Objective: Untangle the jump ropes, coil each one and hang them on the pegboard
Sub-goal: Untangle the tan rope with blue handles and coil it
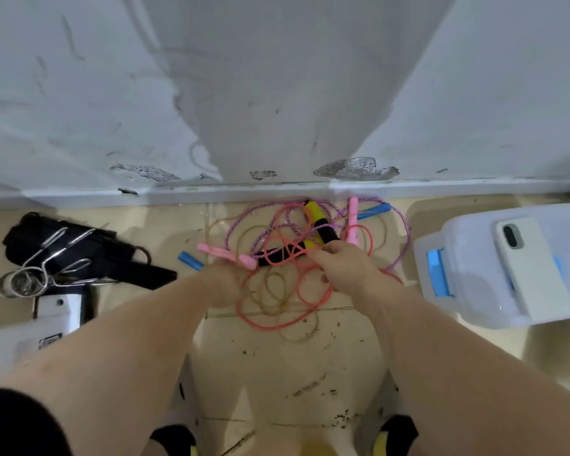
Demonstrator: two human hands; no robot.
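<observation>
Both hands (339, 264) grip the tangled jump ropes (290, 255).

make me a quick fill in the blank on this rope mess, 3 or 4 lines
1. The phone lies on top of a plastic ____.
2. The ropes lie tangled on the ____, against the wall.
3. Beside the left hand lies a handle coloured ____.
4. The right hand reaches a handle that is black and ____.

Missing words: box; floor; pink; yellow
</observation>
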